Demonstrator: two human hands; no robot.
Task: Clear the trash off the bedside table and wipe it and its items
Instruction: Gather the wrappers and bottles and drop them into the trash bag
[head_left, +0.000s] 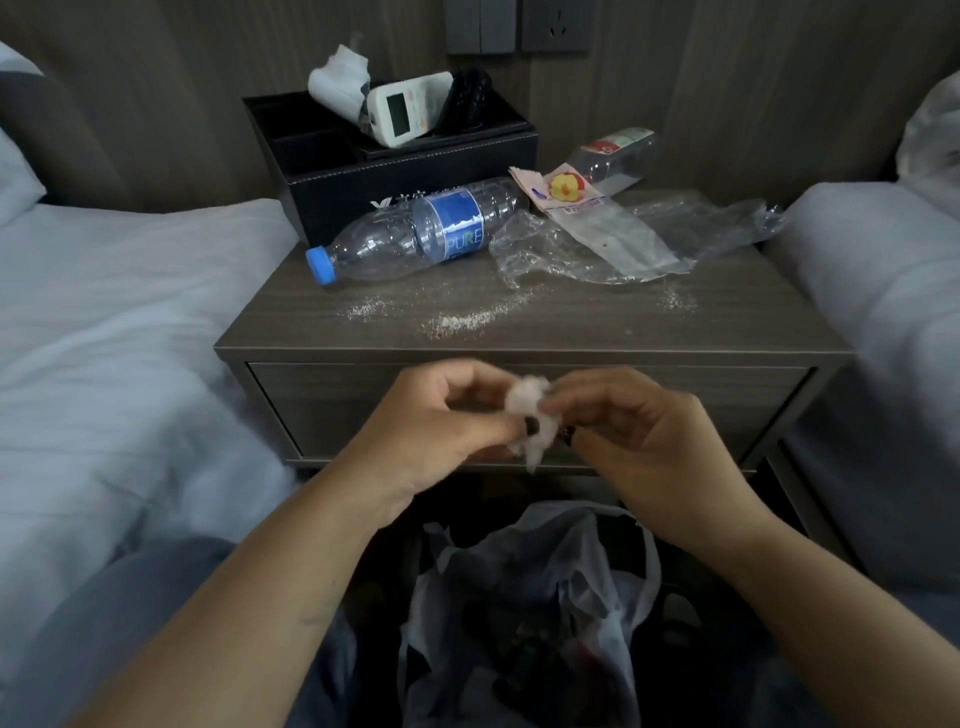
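Nearest the camera, a thin plastic bag (524, 597) sits open on the floor between the forearms, with dark, crumpled contents that cannot be made out. Above it both hands meet in front of the drawer (530, 410) of the bedside table. The left hand (431, 431) and the right hand (634, 441) each pinch a small white wad of tissue (527, 415) between thumb and curled fingers (467, 384), palms turned inward, wrists bent, forearms reaching in from the lower corners.

On the tabletop (545, 332) behind them lies a scatter of white crumbs (457, 317) near the front edge. Further back an empty water bottle (415, 231) with a blue cap lies on its side, just beside crumpled clear plastic wrap (613, 239) and a printed snack wrapper (566, 192). A second clear bottle (615, 153) lies behind the wrapper.

At the rear left stands a black organizer box (395, 156) holding a white remote (408, 109), a black remote (467, 101) and a tuft of tissues (337, 78). White beds (119, 322) flank the table.
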